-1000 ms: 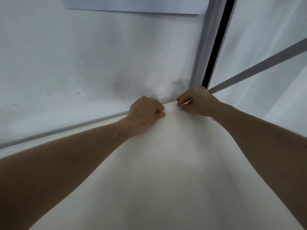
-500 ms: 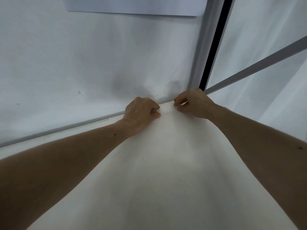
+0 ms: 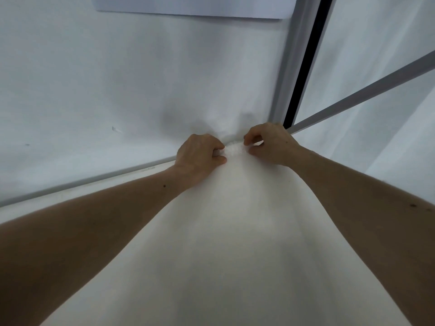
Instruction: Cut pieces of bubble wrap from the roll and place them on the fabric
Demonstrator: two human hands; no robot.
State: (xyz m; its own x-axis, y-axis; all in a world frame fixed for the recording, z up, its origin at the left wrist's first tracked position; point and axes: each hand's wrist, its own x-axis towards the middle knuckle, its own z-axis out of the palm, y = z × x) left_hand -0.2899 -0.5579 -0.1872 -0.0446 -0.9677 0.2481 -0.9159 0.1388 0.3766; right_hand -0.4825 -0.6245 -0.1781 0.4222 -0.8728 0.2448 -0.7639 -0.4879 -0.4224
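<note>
A wide white sheet [image 3: 235, 243] runs from the bottom of the head view up to my hands; I cannot tell whether it is the fabric or bubble wrap. At its far edge a small bubbly white strip, the bubble wrap [image 3: 235, 150], shows between my hands. My left hand [image 3: 200, 154] grips that far edge with curled fingers. My right hand [image 3: 270, 143] pinches the same edge just to the right, thumb under and fingers over. Both forearms stretch out along the sheet. No roll and no cutting tool are in view.
A white wall panel [image 3: 141, 78] stands right behind the hands. A grey rail [image 3: 94, 182] runs along its foot. A grey post with a black gap [image 3: 303, 67] rises at the right, and a slanted grey bar [image 3: 367, 92] crosses the right side.
Both hands have shifted slightly up and left at the sheet's far edge, keeping their hold. The bubbly strip between them shows a little more.
</note>
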